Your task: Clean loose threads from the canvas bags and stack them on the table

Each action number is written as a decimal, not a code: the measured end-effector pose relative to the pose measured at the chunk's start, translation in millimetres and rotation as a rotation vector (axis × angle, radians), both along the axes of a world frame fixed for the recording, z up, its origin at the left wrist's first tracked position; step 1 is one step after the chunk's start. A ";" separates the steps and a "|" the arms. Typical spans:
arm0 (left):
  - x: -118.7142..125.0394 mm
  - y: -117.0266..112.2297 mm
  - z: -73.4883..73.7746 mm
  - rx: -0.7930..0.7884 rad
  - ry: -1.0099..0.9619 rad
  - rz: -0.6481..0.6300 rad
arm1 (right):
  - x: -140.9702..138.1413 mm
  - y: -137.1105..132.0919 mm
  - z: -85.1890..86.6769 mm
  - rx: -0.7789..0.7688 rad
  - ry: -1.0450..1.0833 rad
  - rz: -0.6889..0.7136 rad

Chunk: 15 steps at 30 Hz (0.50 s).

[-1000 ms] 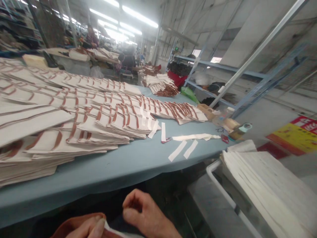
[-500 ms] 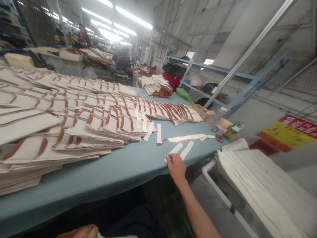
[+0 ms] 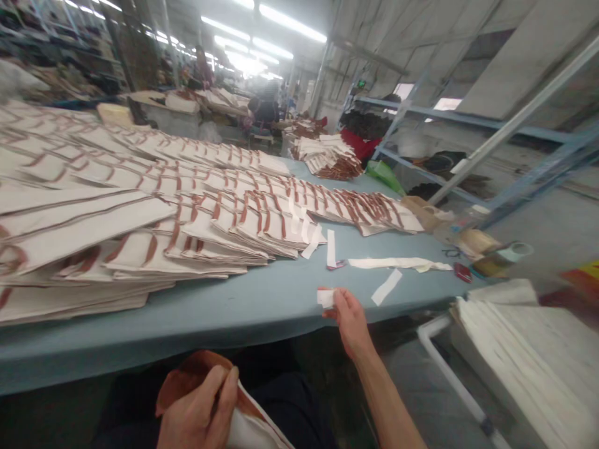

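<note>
My right hand pinches a short white fabric strip above the near edge of the blue-covered table. Low in the view, my left hand is closed on the edge of a white and brown fabric piece over my lap. One loose white strip lies to the right of my right hand. Farther back is another white strip, its end over a small pinkish tool I cannot make out. A long cream strip lies beyond.
Overlapping stacks of white fabric pieces with brown bands cover the left and middle of the table. A red object and a jar stand at the right end. A cart with white sheets is at right. People sit farther back.
My right hand has lifted one of the two near white strips off the table and moved left with it. My left hand and its fabric piece have come up into view. The camera has turned left.
</note>
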State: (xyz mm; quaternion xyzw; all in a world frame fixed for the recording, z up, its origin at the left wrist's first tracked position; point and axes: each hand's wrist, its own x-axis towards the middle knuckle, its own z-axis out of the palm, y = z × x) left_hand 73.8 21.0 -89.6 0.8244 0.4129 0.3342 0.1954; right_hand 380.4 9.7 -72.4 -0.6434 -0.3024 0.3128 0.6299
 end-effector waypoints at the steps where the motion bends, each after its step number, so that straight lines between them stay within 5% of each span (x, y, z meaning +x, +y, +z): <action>1: 0.2 0.6 -0.2 0.002 0.000 0.000 | -14.8 3.4 5.2 0.031 0.078 0.040; 5: 3.6 -0.6 7.7 -0.157 -0.048 0.044 | -74.0 11.0 33.7 0.117 0.346 0.187; 10: 16.9 -9.2 29.2 -0.660 -0.259 0.030 | -128.6 2.7 70.1 0.186 0.851 0.368; 15: 18.2 -9.1 32.1 -1.008 -0.750 -0.124 | -142.0 -8.1 65.0 0.087 0.927 0.351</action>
